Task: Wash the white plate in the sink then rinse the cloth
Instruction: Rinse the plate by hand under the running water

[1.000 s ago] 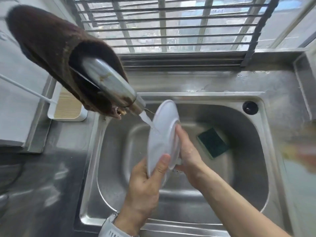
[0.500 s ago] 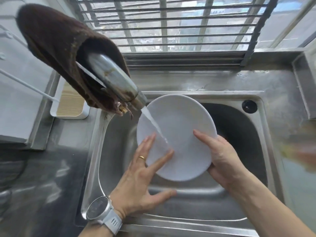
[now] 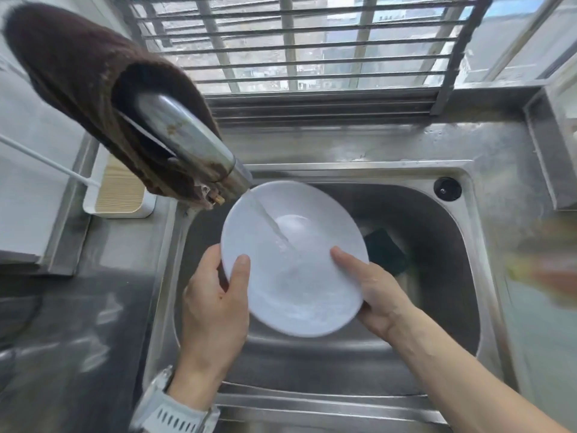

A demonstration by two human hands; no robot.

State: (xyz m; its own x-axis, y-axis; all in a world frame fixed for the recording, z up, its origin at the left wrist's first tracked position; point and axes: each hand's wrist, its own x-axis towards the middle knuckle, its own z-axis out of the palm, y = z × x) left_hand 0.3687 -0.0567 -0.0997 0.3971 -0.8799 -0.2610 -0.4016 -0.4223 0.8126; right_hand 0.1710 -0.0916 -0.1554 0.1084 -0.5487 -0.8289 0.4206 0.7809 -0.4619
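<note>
The white plate point(image 3: 293, 276) is held face up over the steel sink point(image 3: 437, 220), under the running tap point(image 3: 193, 145). Water streams from the spout onto the plate's middle. My left hand point(image 3: 215, 301) grips the plate's left rim, thumb on top. My right hand point(image 3: 374, 292) holds the right rim, thumb lying on the plate's face. A brown cloth point(image 3: 71, 76) hangs draped over the tap. A dark green sponge point(image 3: 387, 251) lies in the basin, partly hidden behind the plate.
A white tray with a wooden insert point(image 3: 118, 195) sits on the counter left of the sink. A black round plug point(image 3: 447, 189) is set in the sink's back right corner. A barred window point(image 3: 312, 42) runs behind.
The plate has been turned so its hollow face points up. My left hand went from lying flat on the plate to gripping its left rim; the sponge shows again.
</note>
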